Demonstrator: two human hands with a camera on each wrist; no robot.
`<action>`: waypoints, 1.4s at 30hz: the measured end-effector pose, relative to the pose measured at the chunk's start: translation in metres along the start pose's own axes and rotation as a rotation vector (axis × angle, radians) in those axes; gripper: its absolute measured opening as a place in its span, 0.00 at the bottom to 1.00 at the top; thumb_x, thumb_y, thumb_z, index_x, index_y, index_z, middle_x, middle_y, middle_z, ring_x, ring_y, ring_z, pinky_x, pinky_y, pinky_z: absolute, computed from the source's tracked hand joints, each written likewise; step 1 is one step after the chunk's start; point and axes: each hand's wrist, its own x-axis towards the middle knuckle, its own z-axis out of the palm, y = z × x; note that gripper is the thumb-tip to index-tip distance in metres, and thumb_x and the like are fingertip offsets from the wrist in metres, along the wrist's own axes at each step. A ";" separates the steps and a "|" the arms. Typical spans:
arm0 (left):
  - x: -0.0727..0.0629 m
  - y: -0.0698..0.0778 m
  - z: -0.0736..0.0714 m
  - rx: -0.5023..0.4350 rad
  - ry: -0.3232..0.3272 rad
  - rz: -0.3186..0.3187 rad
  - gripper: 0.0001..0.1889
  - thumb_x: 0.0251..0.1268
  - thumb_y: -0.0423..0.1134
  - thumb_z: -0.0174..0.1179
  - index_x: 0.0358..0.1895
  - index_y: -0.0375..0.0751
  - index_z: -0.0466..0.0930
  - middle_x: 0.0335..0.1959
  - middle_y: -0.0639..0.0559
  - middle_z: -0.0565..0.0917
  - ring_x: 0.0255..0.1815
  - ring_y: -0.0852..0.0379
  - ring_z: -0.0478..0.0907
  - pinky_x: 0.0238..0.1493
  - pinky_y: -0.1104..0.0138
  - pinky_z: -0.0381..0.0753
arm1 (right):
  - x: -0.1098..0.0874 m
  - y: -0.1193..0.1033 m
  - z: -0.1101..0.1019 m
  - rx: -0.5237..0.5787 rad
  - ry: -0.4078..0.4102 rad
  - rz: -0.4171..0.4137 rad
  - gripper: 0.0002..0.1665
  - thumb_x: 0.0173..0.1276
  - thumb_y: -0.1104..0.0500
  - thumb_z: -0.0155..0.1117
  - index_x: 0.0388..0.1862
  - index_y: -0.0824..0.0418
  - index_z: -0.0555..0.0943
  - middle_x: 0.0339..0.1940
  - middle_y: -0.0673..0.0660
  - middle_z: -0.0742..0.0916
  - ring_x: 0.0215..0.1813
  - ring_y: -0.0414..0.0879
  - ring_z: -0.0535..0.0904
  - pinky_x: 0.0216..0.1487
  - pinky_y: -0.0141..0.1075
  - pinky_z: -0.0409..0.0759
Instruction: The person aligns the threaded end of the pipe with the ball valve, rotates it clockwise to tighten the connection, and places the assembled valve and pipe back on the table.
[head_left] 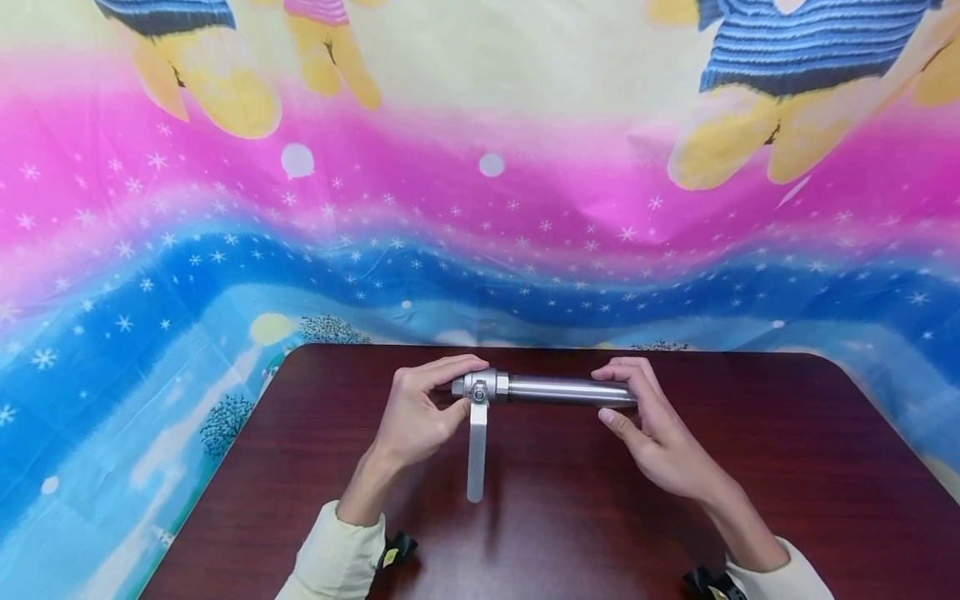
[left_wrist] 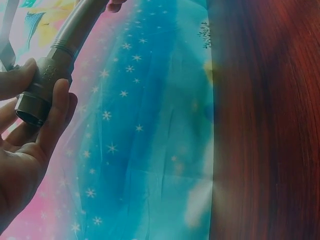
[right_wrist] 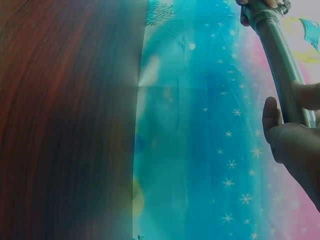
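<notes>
A steel ball valve (head_left: 491, 383) is held level above the table, joined to a smooth metal pipe (head_left: 555, 390) that runs to the right. Its flat silver lever handle (head_left: 477, 458) points toward me. My left hand (head_left: 412, 417) grips the valve body, thumb on one side and fingers on the other; the left wrist view shows the valve's open end (left_wrist: 32, 112) facing out. Around the pipe's far right end curl the thumb and fingers of my right hand (head_left: 663, 437). In the right wrist view the thumb lies along the pipe (right_wrist: 277, 60), and part of the fingers is hidden.
Below the hands spreads a dark reddish-brown wooden table (head_left: 337, 567) with rounded far corners. A printed cloth (head_left: 450, 208) in pink, blue and cream hangs behind it and along its sides. Each wrist carries a black strap, the left one (head_left: 397, 548) showing a yellow mark.
</notes>
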 end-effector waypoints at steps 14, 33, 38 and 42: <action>0.000 0.003 0.000 0.005 -0.009 0.010 0.28 0.46 0.17 0.69 0.55 0.36 0.91 0.54 0.44 0.93 0.58 0.48 0.90 0.63 0.74 0.83 | 0.002 0.003 0.000 -0.017 0.058 0.006 0.29 0.71 0.82 0.60 0.67 0.64 0.79 0.61 0.57 0.81 0.50 0.38 0.82 0.52 0.22 0.82; 0.000 0.000 0.000 -0.003 0.007 0.028 0.28 0.45 0.16 0.68 0.55 0.35 0.91 0.53 0.41 0.93 0.59 0.47 0.90 0.66 0.72 0.82 | -0.001 0.001 0.000 -0.009 -0.005 0.013 0.32 0.71 0.81 0.59 0.70 0.63 0.75 0.69 0.58 0.74 0.71 0.36 0.68 0.67 0.19 0.69; -0.001 0.001 -0.001 -0.011 0.000 0.020 0.28 0.46 0.16 0.68 0.55 0.35 0.91 0.53 0.42 0.93 0.59 0.47 0.90 0.66 0.72 0.82 | 0.001 0.000 0.001 -0.060 0.032 -0.018 0.30 0.68 0.82 0.62 0.66 0.64 0.78 0.63 0.56 0.79 0.63 0.34 0.73 0.61 0.19 0.71; 0.000 0.002 -0.001 -0.016 -0.006 0.020 0.27 0.47 0.17 0.69 0.55 0.35 0.91 0.54 0.43 0.93 0.59 0.48 0.90 0.65 0.72 0.82 | 0.003 -0.001 0.000 -0.072 0.055 -0.022 0.31 0.67 0.82 0.63 0.66 0.62 0.79 0.61 0.56 0.81 0.60 0.34 0.76 0.58 0.19 0.73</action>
